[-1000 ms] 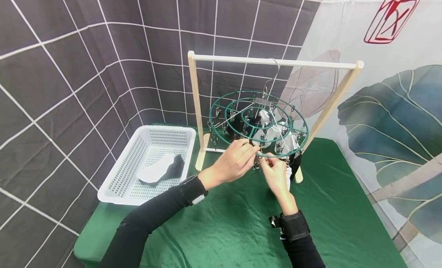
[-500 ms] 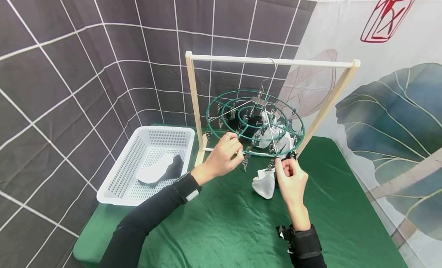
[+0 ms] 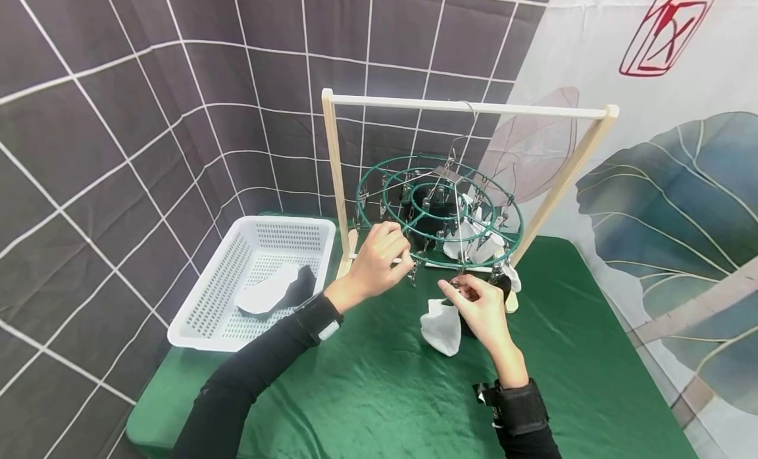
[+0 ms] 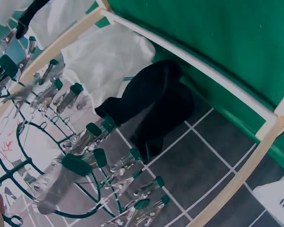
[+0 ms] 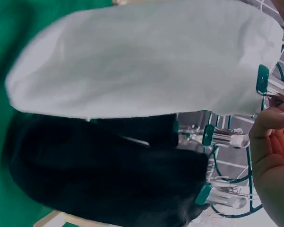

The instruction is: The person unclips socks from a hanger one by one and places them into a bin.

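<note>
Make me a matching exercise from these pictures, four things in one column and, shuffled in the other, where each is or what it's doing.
Things:
1. basket
2. round green hanger
3. right hand
4. tablecloth

Places or states:
A. fingertips at a clip on a white sock
B. spread beneath the basket
C. hooked over the rack's bar
D. white, standing left of the rack

Pairs: 1-D, 2-C, 3-A, 4-B

A white sock [image 3: 441, 327] hangs from a clip [image 5: 262, 79].

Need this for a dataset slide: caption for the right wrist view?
Right hand at the green-tipped clip on a white sock, black socks hanging from neighboring clips.
</note>
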The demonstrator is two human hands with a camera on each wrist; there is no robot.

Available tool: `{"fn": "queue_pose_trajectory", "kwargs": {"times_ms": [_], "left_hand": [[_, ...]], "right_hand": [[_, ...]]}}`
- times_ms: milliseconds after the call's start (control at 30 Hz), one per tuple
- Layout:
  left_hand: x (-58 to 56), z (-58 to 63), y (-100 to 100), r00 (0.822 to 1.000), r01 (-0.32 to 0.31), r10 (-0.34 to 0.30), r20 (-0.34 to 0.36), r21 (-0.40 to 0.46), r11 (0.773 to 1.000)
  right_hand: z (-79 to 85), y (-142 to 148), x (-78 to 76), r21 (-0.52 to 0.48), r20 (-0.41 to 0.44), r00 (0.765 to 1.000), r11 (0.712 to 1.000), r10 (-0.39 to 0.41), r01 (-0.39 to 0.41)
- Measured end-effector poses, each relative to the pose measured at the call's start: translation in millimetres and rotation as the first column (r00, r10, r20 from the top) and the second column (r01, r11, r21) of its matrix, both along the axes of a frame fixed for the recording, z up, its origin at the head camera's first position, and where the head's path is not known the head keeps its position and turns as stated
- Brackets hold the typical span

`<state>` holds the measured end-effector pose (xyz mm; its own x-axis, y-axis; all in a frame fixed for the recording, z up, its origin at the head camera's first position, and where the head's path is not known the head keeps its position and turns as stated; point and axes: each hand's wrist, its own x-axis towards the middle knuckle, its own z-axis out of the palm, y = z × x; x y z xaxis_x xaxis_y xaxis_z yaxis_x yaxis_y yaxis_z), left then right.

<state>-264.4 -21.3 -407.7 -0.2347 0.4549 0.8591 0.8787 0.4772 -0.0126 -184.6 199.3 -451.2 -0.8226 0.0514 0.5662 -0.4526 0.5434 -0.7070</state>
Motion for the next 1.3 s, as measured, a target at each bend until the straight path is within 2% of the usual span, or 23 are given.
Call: {"fn": "queue_pose_trajectory", "kwargs": {"times_ms": [100,233,400,533,700,867,967,1033,1100,1133,1167,1233,1300], "left_hand": [[2.2,3.0,2,0.998,-0.026,0.024,-0.054,-0.032,0.999],[7.0,6.9,5,0.995,-0.009,0.001,-0.1,-0.081,0.997],[10.0,6.6,6,0.999,-0.038,0.032,-0.044,-0.145,0.989],[6.5,5.1,3,0.998,-0.055,0.055,-0.008,-0.156,0.986],[-3.5,4.9,-4,1.0,-0.021,0.023,0.013,-0.119,0.993],[-12.7,0.7,-12,0.996,-0.016,0.021,0.082,-0.057,0.998],[-12.8,-3.3,-15,0.995,-0.029,0.028,0.096,0.008,1.0],[-8.8,-6.3,-15,0.993,-0.039,0.028,0.111,0.098,0.994],[-0.7,-10.8,-11,0.986,-0.067,0.03,0.162,0.228,0.971],[5.8,-12.6,-9,0.978,-0.081,0.017,0.208,0.303,0.95],[13.3,-14.7,-6,0.966,-0.098,-0.005,0.26,0.383,0.918],[30.4,-20.3,1,0.921,-0.141,-0.086,0.379,0.532,0.835],[47.4,-27.7,7,0.852,-0.209,-0.181,0.491,0.636,0.742]], "right_hand": [[2.5,-3,-0.3,-0.006,0.018,1.0,1.0,0.008,-0.008],[4.2,-6,-2.3,0.017,-0.018,0.999,0.999,0.038,-0.037],[4.0,-5,-4.0,0.073,-0.087,0.991,0.993,0.101,-0.095],[6.5,-3,-4.5,0.097,-0.092,0.987,0.988,0.13,-0.121],[11.6,-9,-8.9,0.103,-0.024,0.987,0.983,0.157,-0.154],[12.9,-20,-13.7,0.068,0.047,0.987,0.985,0.154,-0.157],[12.3,-25,-15.3,0.071,0.048,0.99,0.988,0.134,-0.137],[11.6,-27,-16.2,0.074,0.042,0.992,0.99,0.121,-0.124],[10.9,-28,-17.2,0.075,0.037,0.993,0.991,0.11,-0.112],[10.6,-29,-17.5,0.076,0.037,0.994,0.991,0.106,-0.108],[10.3,-29,-17.8,0.077,0.037,0.994,0.992,0.102,-0.105],[9.9,-30,-18.0,0.083,0.033,0.995,0.991,0.099,-0.102],[9.5,-31,-17.6,0.092,0.025,0.995,0.99,0.101,-0.103]]}}
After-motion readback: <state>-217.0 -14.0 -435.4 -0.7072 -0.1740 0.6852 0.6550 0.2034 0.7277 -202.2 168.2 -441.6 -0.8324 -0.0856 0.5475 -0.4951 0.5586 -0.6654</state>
